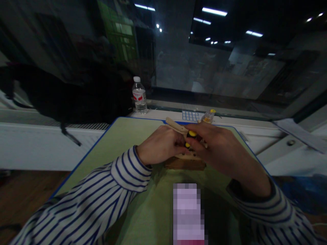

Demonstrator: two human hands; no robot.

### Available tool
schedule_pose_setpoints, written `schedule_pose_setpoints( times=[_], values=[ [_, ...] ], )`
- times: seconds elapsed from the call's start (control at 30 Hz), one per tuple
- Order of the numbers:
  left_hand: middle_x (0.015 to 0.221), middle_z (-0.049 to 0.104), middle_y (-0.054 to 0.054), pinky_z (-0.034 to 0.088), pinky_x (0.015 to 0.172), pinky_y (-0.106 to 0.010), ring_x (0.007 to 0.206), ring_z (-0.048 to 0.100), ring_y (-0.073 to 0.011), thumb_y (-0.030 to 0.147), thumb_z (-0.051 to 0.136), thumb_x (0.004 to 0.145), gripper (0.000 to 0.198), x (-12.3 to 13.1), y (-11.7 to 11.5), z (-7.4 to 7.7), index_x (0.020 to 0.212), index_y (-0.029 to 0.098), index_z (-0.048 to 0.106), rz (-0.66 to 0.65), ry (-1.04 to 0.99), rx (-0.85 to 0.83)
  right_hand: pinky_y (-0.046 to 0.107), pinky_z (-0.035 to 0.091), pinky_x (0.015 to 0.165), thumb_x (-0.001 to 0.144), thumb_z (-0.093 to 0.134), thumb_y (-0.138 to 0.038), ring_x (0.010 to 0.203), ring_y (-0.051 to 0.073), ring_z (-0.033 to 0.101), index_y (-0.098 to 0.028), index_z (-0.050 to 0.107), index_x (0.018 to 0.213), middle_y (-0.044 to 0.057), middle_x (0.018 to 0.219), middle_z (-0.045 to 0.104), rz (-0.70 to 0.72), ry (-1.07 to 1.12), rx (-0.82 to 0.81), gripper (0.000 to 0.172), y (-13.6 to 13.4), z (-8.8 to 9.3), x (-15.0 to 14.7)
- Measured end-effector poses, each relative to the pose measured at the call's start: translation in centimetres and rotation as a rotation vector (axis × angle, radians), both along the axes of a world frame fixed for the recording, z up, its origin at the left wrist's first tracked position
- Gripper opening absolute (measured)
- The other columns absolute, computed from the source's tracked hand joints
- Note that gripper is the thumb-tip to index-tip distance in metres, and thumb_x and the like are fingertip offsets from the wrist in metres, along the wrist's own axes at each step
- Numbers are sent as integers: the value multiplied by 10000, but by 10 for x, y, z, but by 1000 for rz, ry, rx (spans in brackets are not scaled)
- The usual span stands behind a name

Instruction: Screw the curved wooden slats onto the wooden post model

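Observation:
A light wooden model (187,156) with small dark holes rests on a brown wooden block (182,164) on the green table. My left hand (163,144) is closed at the model's left side, its fingertips curled around a part that I cannot make out. From the right, my right hand (217,146) pinches a small black and yellow piece (192,134) between thumb and fingers, just above the model. A pale wooden strip (175,125) sticks out toward the upper left behind my fingers. Both hands hide much of the model.
The green table (102,153) has a blue edge. Beyond it, on the sill, stand a water bottle (139,97) and a clear container with a yellow cap (208,116). A blurred-out pink rectangle (187,214) lies nearest me. A black bag (76,92) is at left.

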State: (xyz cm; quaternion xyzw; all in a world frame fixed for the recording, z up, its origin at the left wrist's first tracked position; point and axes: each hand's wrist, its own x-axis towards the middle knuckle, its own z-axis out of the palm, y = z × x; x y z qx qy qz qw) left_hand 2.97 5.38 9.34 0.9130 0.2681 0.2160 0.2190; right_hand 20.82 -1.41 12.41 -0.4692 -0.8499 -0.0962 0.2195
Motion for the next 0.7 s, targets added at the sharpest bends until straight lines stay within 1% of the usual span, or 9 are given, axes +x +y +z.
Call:
schedule_pose_setpoints(
  times=[0.1,0.2,0.33,0.5,0.7],
  values=[
    [700,676,-19,394,637,-236,664,589,-132,332,638,857,236,0,1,-1,714,156,704,-5,25,53,372,515,834,940,490,-244,1020,234,654,-171,556,1280,86,1207,675,53,27,-19,354,0,-1,1],
    [689,663,-8,386,643,-239,669,581,-131,305,652,846,198,0,2,-1,723,159,703,5,48,70,374,516,844,950,456,-219,1020,227,655,-160,592,1232,88,1201,680,54,25,-36,319,0,0,2],
    [728,685,-1,393,670,-244,695,594,-134,276,653,839,136,-1,1,2,792,180,736,9,78,25,380,525,830,966,448,-258,1002,235,668,-158,605,1233,94,1186,690,25,6,-23,325,-1,0,2],
    [727,703,-1,409,684,-247,686,606,-135,241,631,839,137,-1,-1,5,838,187,758,17,85,-36,383,534,818,973,447,-283,992,241,676,-159,606,1238,83,1181,695,7,-16,-8,333,-1,0,2],
    [774,719,-7,428,715,-244,727,626,-140,223,627,842,137,-2,0,4,859,193,760,-20,71,-64,389,534,808,975,447,-310,982,254,681,-158,613,1232,89,1169,700,-17,-23,-19,342,-1,1,1]
  ],
)
